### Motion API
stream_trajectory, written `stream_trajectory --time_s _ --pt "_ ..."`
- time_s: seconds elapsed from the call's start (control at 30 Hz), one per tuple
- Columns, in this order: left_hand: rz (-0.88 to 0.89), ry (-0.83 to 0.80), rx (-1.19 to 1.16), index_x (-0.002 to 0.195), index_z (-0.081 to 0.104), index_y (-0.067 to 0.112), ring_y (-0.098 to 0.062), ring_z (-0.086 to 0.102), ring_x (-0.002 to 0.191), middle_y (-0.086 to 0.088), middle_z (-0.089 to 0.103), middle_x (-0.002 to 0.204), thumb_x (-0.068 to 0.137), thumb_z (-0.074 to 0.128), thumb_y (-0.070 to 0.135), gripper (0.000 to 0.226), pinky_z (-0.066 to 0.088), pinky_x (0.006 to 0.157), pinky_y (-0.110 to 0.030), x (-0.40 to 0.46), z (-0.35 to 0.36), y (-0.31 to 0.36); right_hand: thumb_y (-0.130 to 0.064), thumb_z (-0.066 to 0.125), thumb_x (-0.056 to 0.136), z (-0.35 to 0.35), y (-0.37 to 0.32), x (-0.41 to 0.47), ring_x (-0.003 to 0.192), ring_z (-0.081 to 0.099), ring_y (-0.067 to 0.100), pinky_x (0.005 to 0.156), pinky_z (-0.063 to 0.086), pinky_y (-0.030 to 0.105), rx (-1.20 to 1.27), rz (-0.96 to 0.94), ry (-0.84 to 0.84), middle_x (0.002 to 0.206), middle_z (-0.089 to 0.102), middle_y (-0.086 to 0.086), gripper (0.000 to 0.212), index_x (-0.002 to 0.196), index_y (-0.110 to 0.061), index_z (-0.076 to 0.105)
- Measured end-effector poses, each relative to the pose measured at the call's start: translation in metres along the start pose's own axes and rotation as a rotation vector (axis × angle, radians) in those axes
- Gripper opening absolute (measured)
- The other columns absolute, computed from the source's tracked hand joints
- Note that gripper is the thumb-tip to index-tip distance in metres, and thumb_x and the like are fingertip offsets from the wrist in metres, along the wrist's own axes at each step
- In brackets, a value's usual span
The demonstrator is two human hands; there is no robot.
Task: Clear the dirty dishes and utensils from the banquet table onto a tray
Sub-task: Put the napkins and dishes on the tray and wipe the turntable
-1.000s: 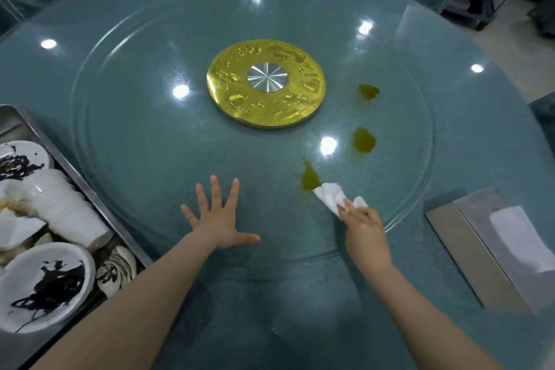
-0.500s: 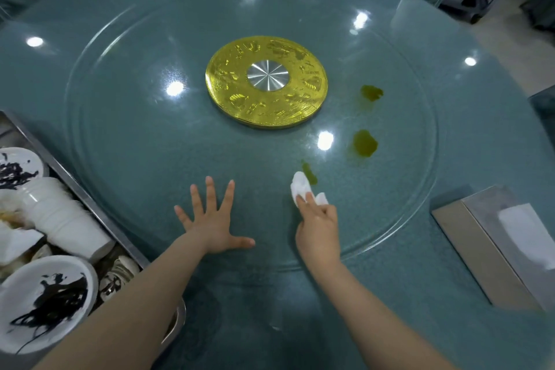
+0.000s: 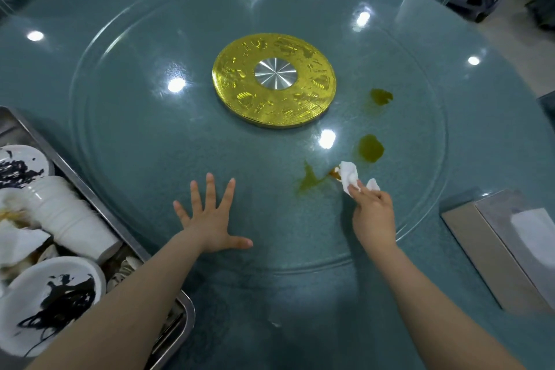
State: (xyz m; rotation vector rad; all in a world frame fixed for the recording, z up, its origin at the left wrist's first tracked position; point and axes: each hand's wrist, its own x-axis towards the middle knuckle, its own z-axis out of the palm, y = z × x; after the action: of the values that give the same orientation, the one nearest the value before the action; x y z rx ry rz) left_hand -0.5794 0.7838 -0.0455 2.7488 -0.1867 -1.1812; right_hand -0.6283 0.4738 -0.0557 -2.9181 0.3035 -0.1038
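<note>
- The table (image 3: 90, 48) is filling the whole view, a round teal top carrying a glass turntable (image 3: 120, 159) with a gold hub (image 3: 274, 81) at its centre.
- The tray (image 3: 126, 234) is sitting at the table's left edge, and the dirty dishes are lying inside it: a stack of white cups (image 3: 64, 216) on its side, a black-smeared plate (image 3: 51, 300) nearest the camera, another smeared plate (image 3: 21, 165) behind.
- Those dishes are looking hard, glossy and breakable, probably slick with sauce; the plates are asking for a grip by the rim, the cup stack for a hold round its body.
- A metal tissue box (image 3: 495, 252) is standing at the right edge of the table.
- The left hand (image 3: 210, 219) is pressing flat on the glass, fingers spread straight and holding nothing.
- The right hand (image 3: 374, 215) is pinching a crumpled white tissue (image 3: 350, 176), fingers curled round it, its free end touching the glass.
- Three green stains are showing on the turntable: a smeared one (image 3: 307, 180) just left of the tissue, a round blot (image 3: 371, 149) just beyond it, a third (image 3: 381, 97) farther off.
- The tissue is looking soft, light and absorbent, so it is needing firm bunching.
</note>
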Motion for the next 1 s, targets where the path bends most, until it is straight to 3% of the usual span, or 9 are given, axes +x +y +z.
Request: stream_trajectory --time_s 0.1,0.2,0.33,0.43,0.53,0.6,0.77,0.87,1.0 --pt "0.001 -0.004 -0.001 0.116 -0.052 0.048 -0.033 -0.058 0.108 0.003 -0.069 0.115 0.050 0.061 0.085 0.137 -0.017 0.097 -0.071 0.001 0.003 0.002 0.020 0.046 0.069 0.005 -0.033 0.000 0.096 0.051 0.038 0.091 0.041 0.031 0.128 0.131 0.038 0.131 0.058 0.010 0.059 0.119 -0.005 0.064" --pt "0.007 -0.001 -0.003 0.116 -0.053 0.048 -0.032 -0.060 0.105 0.003 -0.069 0.115 0.050 0.061 0.085 0.137 -0.017 0.097 -0.071 0.002 0.003 0.004 0.021 0.056 0.058 0.012 -0.074 -0.012 0.082 0.056 0.040 0.085 0.049 0.035 0.185 -0.065 0.054 0.119 0.065 0.015 0.056 0.108 -0.001 0.069" --pt "0.008 0.017 -0.006 0.119 -0.050 0.049 -0.031 -0.059 0.107 0.004 -0.068 0.119 0.048 0.062 0.085 0.137 -0.017 0.098 -0.071 0.003 0.004 0.002 0.019 0.064 0.056 0.021 -0.114 -0.023 0.086 0.058 0.036 0.081 0.051 0.026 0.211 -0.227 -0.072 0.123 0.064 0.009 0.060 0.111 -0.004 0.068" --pt "0.011 0.023 -0.007 0.120 -0.049 0.051 -0.030 -0.060 0.107 0.005 -0.067 0.120 0.046 0.062 0.085 0.138 -0.019 0.097 -0.070 0.003 0.003 -0.003 0.018 0.072 0.038 0.017 -0.107 -0.017 0.069 0.061 0.028 0.068 0.055 0.020 0.160 -0.409 -0.028 0.111 0.069 0.004 0.067 0.100 -0.007 0.073" --pt "0.024 0.017 -0.002 0.120 -0.049 0.051 -0.030 -0.060 0.106 0.005 -0.067 0.120 0.046 0.061 0.086 0.137 -0.020 0.096 -0.070 0.004 0.001 -0.007 0.025 0.061 0.049 0.012 -0.072 0.003 0.075 0.061 0.036 0.075 0.056 0.028 0.134 -0.371 -0.010 0.109 0.071 0.009 0.061 0.100 -0.005 0.073" --pt "0.023 0.013 0.004 0.119 -0.050 0.050 -0.031 -0.060 0.107 0.004 -0.067 0.120 0.047 0.061 0.086 0.137 -0.020 0.096 -0.070 0.004 0.000 -0.008 0.026 0.048 0.065 0.011 -0.048 0.025 0.095 0.053 0.037 0.088 0.046 0.026 0.142 -0.127 -0.028 0.124 0.063 0.008 0.063 0.117 -0.005 0.066" --pt "0.026 0.000 0.007 0.119 -0.051 0.048 -0.032 -0.060 0.108 0.003 -0.067 0.120 0.050 0.062 0.084 0.137 -0.022 0.095 -0.070 0.006 0.001 -0.007 0.019 0.038 0.076 0.018 -0.044 0.060 0.105 0.039 0.027 0.071 0.024 0.013 0.130 0.179 -0.019 0.139 0.052 -0.002 0.067 0.130 -0.016 0.055" --pt "0.027 -0.001 0.013 0.118 -0.052 0.048 -0.033 -0.059 0.108 0.002 -0.067 0.120 0.050 0.062 0.084 0.138 -0.022 0.094 -0.070 0.007 0.002 -0.007 0.015 0.038 0.076 0.026 -0.076 0.069 0.106 0.039 0.028 0.076 0.022 0.009 0.195 0.134 -0.042 0.139 0.051 0.002 0.065 0.130 -0.016 0.056" --pt "0.034 0.023 0.011 0.120 -0.050 0.049 -0.030 -0.061 0.107 0.004 -0.067 0.121 0.047 0.062 0.085 0.138 -0.024 0.093 -0.068 0.009 0.001 -0.015 0.011 0.039 0.073 0.040 -0.129 0.060 0.099 0.039 0.023 0.084 0.019 0.010 0.157 -0.145 -0.105 0.143 0.045 -0.003 0.066 0.132 -0.016 0.052"
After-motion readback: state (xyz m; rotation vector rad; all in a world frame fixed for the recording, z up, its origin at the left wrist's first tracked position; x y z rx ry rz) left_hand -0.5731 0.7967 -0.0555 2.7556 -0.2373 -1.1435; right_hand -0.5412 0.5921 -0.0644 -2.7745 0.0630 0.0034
